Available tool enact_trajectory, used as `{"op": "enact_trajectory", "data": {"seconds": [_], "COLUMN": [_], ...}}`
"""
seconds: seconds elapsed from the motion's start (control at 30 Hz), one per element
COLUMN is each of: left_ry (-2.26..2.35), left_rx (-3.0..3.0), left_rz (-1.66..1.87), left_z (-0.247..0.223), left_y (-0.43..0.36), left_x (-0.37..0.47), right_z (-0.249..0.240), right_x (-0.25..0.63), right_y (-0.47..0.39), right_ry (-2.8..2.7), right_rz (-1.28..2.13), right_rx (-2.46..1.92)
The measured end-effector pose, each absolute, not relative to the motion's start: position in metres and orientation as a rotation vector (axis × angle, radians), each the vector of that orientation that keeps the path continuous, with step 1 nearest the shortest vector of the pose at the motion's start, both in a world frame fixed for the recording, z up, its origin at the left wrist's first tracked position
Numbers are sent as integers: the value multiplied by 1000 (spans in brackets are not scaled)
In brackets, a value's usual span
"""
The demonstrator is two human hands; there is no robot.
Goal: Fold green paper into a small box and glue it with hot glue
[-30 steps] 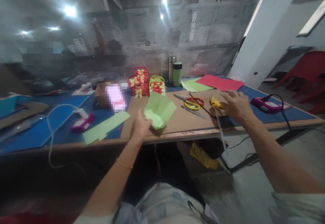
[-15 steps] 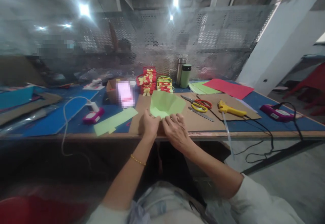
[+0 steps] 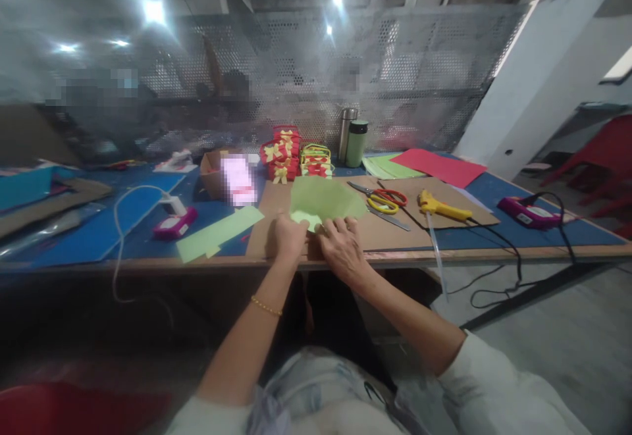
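Note:
A sheet of light green paper (image 3: 326, 198) stands bent up over the brown cardboard (image 3: 399, 237) in front of me. My left hand (image 3: 290, 236) grips its near left edge, thumb and fingers closed. My right hand (image 3: 340, 244) has curled fingers closed on the near edge, close beside the left. The fingertips partly cover the fold between them. Just right of the paper lie scissors with a red handle (image 3: 392, 197), scissors with a yellow handle (image 3: 382, 206) and a metal blade (image 3: 394, 220). A green paper strip (image 3: 222, 232) rests to the left.
A yellow glue gun (image 3: 447, 209) with its stick hanging over the table edge lies right, near a purple power socket (image 3: 528, 214). Another purple socket (image 3: 174, 224) sits left. Red decorated paper boxes (image 3: 281, 158), a green flask (image 3: 356, 145) and red paper (image 3: 439, 166) stand or lie behind.
The paper's raised back part has leaned nearer to me and spread wider, hiding more of its inner face. Both hands keep their hold; the whole view has shifted slightly.

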State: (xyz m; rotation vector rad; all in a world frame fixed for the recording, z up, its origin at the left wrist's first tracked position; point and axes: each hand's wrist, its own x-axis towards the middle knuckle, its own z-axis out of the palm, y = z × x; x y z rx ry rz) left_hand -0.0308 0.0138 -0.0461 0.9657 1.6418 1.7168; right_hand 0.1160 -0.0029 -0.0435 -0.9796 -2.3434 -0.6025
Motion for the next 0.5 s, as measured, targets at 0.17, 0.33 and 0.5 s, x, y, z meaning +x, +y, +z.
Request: {"op": "enact_trajectory", "data": {"seconds": [0.17,0.33,0.5], "left_ry": [1758,2175,1923], "left_rx": [1016,1894,2634], "left_rz": [1611,1509,785], "left_z": [-30,-26,-36], "left_y": [-3,-37,-42], "left_x": [-39,-49,-54], "right_z": [-40,-31,-27], "right_x": [123,128,134], "right_y": [3,11,18], "right_ry": [-2412,-2621,-2638], "right_rz": [-571,-519,-514], "right_rx": [-975,-879,-851]}}
